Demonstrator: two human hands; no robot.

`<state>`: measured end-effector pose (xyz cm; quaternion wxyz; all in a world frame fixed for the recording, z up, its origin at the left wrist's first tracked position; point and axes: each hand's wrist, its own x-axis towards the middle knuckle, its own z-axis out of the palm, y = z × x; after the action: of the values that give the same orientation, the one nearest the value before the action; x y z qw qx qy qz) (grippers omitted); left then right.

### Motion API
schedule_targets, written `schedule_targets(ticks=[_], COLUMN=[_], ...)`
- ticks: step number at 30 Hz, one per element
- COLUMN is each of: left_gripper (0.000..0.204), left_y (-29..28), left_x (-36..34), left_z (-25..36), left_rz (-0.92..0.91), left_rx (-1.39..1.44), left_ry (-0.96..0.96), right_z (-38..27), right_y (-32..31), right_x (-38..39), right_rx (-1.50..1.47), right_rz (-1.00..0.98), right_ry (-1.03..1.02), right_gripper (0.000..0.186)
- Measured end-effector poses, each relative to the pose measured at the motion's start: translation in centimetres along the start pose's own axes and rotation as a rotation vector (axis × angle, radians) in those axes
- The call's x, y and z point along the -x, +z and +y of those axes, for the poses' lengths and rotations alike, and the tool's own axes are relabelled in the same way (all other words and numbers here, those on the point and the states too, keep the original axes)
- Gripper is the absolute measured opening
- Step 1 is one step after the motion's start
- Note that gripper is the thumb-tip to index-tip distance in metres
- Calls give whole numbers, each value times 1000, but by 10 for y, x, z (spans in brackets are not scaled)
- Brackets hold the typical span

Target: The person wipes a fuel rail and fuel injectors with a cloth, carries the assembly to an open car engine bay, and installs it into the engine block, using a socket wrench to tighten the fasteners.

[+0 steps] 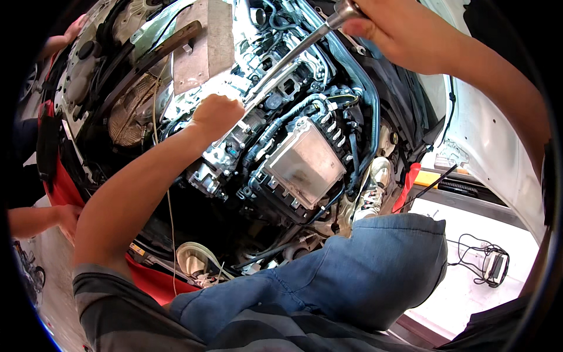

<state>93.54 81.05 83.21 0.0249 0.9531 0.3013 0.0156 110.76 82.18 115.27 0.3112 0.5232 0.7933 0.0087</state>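
Note:
A long-handled metal wrench (296,51) slants across the top of an engine (287,88). My right hand (390,32) is closed around its thick grip at the upper right, partly cut off by the picture's edge. At the wrench's lower end, my left hand (218,114) makes a fist against the engine. Its fingers seem wrapped round the wrench's head, which they hide, along with whatever it sits on. A black unit with a pale, stained metal cover (308,161) lies to the right of my left hand.
My shoes (375,185) stand inside the engine bay. A tan plate (202,47) lies beyond my left hand. An open-end wrench (356,48) rests near the right fender. Other people's hands (69,220) reach in at left. Red cloth (61,193) covers an edge; a corded device (495,267) lies right.

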Motion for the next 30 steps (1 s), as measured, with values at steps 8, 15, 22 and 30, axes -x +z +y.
schedule_targets(ticks=[8,15,22,30], left_gripper=[36,33,33,32], left_y=[13,28,19,19], left_x=[7,13,13,10], left_z=[18,3,5,2], left_rz=[64,136,110,77], left_rx=[717,795,809,872], left_ry=[-593,-562,-541,-538], right_z=[-7,-7,1,2], right_y=[-11,8,-8,16], right_x=[5,-11,-4,-3], right_rx=[-196,-377,-32,-299], right_rz=[-29,-53,63,126], right_ry=[-53,338,-287,73], right_gripper=[37,43,33,30])
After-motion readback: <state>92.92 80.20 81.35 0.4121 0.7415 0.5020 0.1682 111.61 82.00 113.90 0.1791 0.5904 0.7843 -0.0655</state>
